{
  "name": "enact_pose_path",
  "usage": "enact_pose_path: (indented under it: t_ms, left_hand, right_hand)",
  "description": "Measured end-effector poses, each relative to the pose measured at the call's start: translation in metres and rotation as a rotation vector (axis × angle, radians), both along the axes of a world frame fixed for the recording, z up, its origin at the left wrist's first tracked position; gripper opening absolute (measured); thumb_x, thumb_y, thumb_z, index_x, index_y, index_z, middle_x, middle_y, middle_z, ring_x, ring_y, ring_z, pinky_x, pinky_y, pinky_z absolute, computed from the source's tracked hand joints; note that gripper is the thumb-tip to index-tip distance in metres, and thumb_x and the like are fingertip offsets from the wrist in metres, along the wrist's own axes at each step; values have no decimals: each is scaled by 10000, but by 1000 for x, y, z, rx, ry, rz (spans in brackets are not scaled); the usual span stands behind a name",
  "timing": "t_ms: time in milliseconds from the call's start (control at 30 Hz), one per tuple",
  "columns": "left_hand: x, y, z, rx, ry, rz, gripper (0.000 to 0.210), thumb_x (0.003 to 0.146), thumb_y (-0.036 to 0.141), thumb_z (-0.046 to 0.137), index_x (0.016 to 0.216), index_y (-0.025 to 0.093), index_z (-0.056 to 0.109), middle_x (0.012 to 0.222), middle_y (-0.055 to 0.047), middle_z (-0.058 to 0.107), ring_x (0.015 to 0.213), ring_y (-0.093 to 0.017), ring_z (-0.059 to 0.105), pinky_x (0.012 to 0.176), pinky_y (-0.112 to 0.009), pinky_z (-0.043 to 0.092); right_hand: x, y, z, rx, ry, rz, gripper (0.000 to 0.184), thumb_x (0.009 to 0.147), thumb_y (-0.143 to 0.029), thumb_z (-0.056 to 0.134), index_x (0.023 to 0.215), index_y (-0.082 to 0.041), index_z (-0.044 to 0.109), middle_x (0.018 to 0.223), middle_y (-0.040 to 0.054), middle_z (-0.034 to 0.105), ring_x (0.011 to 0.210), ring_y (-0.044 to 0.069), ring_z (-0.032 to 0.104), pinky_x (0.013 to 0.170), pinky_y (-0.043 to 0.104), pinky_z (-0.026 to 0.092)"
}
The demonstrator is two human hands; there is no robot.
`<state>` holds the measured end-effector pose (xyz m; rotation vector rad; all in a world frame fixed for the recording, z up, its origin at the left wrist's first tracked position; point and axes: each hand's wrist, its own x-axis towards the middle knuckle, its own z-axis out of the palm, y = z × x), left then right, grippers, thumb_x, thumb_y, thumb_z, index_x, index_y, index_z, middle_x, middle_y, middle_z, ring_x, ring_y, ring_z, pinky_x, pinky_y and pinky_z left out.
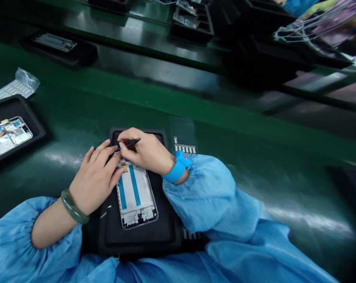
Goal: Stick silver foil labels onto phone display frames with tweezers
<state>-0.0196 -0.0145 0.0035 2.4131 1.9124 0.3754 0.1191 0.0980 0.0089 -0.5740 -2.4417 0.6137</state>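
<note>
A phone frame (142, 192) with blue strips lies lengthwise on a black tray (166, 220) in front of me. My right hand (150, 151) is closed in a pinch around slim black tweezers (133, 143), over the frame's far end. Their tips are hidden by the fingers. Spread and flat, my left hand (97, 173) reaches in from the left, its fingertips at the frame's far left corner. An orange flex cable (124, 168) shows just below the fingertips. Both hands cover most of the frame's far end.
A clear sheet of small white stickers (184, 149) lies right of the tray, partly under my sleeve. Another phone frame (11, 135) rests in a black tray at left, near a plastic-wrapped sheet (17, 87). Farther back are a tray with a frame (55, 42) and a compartment box (192, 23).
</note>
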Motion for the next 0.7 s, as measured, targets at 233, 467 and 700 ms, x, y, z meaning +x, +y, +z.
enact_pose_path:
  t_ms: [233,467,700]
  left_hand:
    - [1,-1,0,12,24,14,319,895,279,427,1182,172,518,1230,-107,531,1282,-297,368,1000,-533,380]
    - [0,1,1,-26,6,1,301,893,265,426,1170,203,526,1223,-106,519,1279,-299,368,990,-529,396]
    - [-2,0,1,-33,-34,-1,258,894,261,424,1116,225,551,1235,-97,519,1292,-297,351,998,-548,375]
  right_hand:
    - [3,8,-5,-280,179,-97,79,825,-206,505,882,-161,534,801,5,603,684,94,588,646,215,482]
    - [3,8,-10,-238,197,-58,77,812,-200,517,876,-167,545,840,10,617,723,97,588,674,222,488]
    - [17,16,6,-107,273,-227,134,870,-278,459,828,-181,542,781,16,618,693,121,584,656,256,481]
